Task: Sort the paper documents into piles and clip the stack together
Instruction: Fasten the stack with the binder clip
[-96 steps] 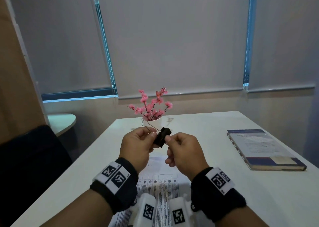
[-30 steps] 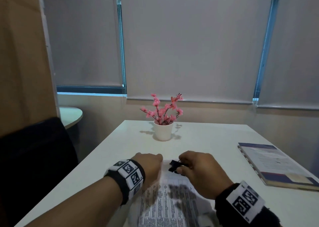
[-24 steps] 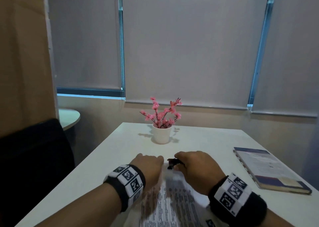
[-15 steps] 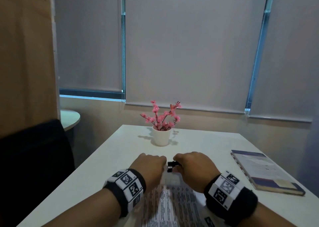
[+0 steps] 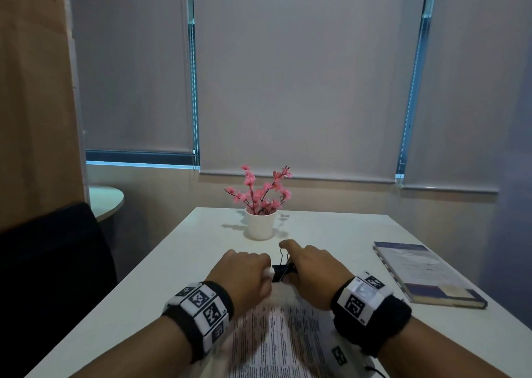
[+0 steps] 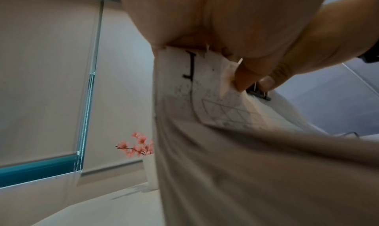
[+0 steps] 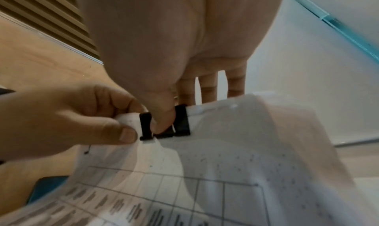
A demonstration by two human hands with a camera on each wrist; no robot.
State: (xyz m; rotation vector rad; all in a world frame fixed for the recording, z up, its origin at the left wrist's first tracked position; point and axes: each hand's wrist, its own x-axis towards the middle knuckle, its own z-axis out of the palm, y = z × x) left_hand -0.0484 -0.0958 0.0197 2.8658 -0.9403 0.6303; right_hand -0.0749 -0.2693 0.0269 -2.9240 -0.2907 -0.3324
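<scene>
Two hands meet at the far edge of the printed paper stack [image 5: 276, 331] on the desk [image 5: 172, 262]. Left hand [image 5: 244, 274] pinches that edge; right hand [image 5: 311, 271] fingers clamp the black binder clip [image 7: 164, 124] on it. Beyond: flower pot [image 5: 260, 225]; book [image 5: 426, 274] by the right edge.

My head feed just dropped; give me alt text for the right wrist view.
The right hand presses a black binder clip onto the top edge of the printed paper stack, thumb between the clip's sides. The left hand pinches the same edge just beside the clip.
</scene>
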